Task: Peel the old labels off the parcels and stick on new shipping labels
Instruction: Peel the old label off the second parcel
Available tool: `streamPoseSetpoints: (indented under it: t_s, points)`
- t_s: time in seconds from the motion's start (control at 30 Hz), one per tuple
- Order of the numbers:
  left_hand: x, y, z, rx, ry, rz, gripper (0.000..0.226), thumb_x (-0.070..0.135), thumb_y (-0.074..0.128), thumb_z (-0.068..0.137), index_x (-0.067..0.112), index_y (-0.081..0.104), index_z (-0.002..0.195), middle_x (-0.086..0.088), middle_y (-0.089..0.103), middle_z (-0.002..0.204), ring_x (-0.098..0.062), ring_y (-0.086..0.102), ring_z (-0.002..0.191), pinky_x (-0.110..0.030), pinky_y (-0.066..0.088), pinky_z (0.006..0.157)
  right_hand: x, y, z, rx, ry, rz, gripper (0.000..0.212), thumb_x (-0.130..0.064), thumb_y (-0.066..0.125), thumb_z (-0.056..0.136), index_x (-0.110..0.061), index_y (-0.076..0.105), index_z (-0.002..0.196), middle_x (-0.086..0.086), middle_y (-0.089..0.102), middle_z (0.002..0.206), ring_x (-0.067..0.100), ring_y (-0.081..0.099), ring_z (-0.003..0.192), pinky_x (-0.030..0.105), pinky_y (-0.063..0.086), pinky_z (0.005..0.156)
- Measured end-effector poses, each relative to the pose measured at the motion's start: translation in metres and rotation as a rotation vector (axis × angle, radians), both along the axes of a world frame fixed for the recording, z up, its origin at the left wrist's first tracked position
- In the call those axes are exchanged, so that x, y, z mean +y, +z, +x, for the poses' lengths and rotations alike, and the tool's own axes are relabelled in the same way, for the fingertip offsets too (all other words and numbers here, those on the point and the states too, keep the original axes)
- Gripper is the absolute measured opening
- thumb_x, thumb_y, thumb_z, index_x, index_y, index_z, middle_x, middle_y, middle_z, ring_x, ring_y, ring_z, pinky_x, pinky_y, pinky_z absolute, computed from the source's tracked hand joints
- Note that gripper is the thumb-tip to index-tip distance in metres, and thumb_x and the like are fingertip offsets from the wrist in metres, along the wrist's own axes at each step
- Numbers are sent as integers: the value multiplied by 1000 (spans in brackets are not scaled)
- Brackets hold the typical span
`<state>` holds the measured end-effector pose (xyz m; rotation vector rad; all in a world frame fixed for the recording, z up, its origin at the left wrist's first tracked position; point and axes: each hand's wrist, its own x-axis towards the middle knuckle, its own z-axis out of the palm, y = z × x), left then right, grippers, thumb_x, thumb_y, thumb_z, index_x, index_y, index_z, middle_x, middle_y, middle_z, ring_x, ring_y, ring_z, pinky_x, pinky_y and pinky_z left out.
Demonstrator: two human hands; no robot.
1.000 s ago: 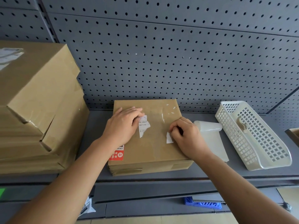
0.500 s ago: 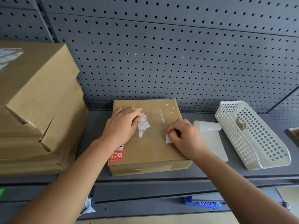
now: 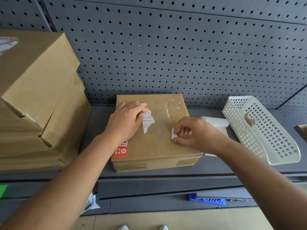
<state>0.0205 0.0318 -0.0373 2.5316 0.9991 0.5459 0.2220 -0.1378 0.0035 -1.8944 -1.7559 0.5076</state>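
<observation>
Fingers (image 3: 184, 132) of the right hand (image 3: 197, 135) pinch the label scrap (image 3: 173, 135): peel low; flat left hand (image 3: 127, 122) pins the parcel (image 3: 159, 148).

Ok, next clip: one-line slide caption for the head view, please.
Left hand rests on the parcel beside a torn label remnant while the right hand pinches a white label scrap on its top.

One head-worn wide view. We look forward and down, close over the shelf (image 3: 97, 118); parcel (image 3: 159, 146) dead centre, pegboard wall (image 3: 166, 55) at 12 o'clock, plastic basket (image 3: 232, 117) at 3 o'clock.
</observation>
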Motion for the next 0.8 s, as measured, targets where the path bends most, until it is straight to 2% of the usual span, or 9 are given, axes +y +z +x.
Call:
streamPoseSetpoints:
  t_s: [0.2, 0.37, 0.6, 0.8]
  points:
    - [-1, -1, 0, -8, -9, 3, 25, 27, 45, 105, 30, 64, 122, 21, 50, 146, -1, 35, 142, -35, 20, 120, 8, 7, -6, -53, -79, -142, 19, -30, 84, 75, -28, 65, 76, -12, 64, 73, 0, 60, 73, 12, 47, 68]
    - [-1, 0, -1, -11, -18, 5, 26, 27, 44, 105, 30, 64, 122, 19, 50, 147, -2, 36, 142, -37, 21, 121, 14, 14, -10, -36, -135, -258, 16, -31, 81, 77, -26, 67, 78, -11, 67, 78, 2, 60, 71, 15, 50, 68]
    - [-3, 3, -1, -1, -20, -1, 26, 26, 43, 106, 29, 64, 122, 19, 49, 147, -3, 35, 143, -35, 18, 120, 11, 10, -11, -19, -203, -203, 14, -25, 76, 81, -24, 65, 74, -11, 63, 73, 2, 55, 68, 10, 45, 61]
    - [-3, 3, -1, 5, -11, -2, 26, 28, 42, 106, 31, 63, 122, 20, 48, 148, -2, 34, 143, -36, 19, 119, 7, 9, -13, 6, -168, -200, 13, -26, 78, 79, -24, 66, 76, -12, 63, 72, 2, 57, 69, 14, 49, 69]
